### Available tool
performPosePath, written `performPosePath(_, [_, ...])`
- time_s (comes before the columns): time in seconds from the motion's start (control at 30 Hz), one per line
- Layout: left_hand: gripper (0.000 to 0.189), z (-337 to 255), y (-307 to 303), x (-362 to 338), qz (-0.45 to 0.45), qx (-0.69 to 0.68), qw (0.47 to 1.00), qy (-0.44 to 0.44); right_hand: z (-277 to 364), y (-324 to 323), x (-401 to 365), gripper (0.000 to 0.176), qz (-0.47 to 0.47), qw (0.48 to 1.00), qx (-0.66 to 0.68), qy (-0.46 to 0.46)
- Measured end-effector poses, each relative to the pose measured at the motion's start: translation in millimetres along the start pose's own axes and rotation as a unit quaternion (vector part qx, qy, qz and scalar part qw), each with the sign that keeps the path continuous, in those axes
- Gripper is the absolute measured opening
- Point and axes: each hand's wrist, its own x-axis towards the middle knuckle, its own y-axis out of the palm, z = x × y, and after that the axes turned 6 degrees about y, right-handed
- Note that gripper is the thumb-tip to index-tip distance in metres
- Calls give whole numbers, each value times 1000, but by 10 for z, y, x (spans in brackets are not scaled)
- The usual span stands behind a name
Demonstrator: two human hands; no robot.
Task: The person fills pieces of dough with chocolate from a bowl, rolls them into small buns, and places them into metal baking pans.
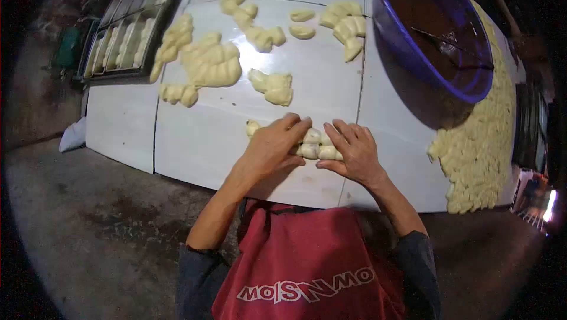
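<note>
Two short rows of pale dough pieces (311, 151) lie on the white table near its front edge, between my hands. My left hand (273, 146) curls over the left end of the rows, thumb on the near side and fingers on the far side. Around the right end my right hand (357, 153) closes in the same way. My palms and fingers hide the outer pieces. A small dough end (252, 127) shows just beyond my left hand. Farther up lies a loose dough lump (275, 87), apart from both hands.
Clusters of dough (211, 63) spread over the left and far table. A black tray with several compartments (115, 42) holding dough stands at the far left. At the right sit a purple basin (407, 45) of brown liquid and a wide sheet of dough pieces (472, 166).
</note>
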Motion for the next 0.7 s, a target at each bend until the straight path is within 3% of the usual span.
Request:
performPosePath(0.07, [76,4,-31,39,32,-18,999,-11,7,46,54,77,2,1000,-6,-26])
performPosePath(0.1, [62,75,38,60,-5,-11,999,33,12,69,64,69,6,1000,-4,-30])
performPosePath(0.17, [39,16,-39,92,6,-60,998,25,26,67,101,53,-13,999,49,-18])
performPosePath(0.23, [33,200,137,156,0,-71,996,59,84,-69,213,44,22,992,122,19])
performPosePath(0.27, [32,186,49,180,44,-61,996,39,205,-201,335,42,64,981,170,76])
performPosePath(0.33, [29,257,50,168,31,-100,994,45,301,-374,453,38,156,922,275,224])
performPosePath(0.47, [37,497,-318,-98,62,-182,979,69,342,-360,791,44,283,894,297,178])
performPosePath(0.53, [39,660,-833,-295,96,-195,975,48,607,-319,1200,45,299,886,314,164])
performPosePath(0.67, [40,1282,-1626,-715,58,-192,979,37,1195,-174,2146,43,289,907,294,83])
performPosePath(0.7, [41,1602,-1867,-859,23,-179,982,46,1403,15,2507,47,275,895,336,98])
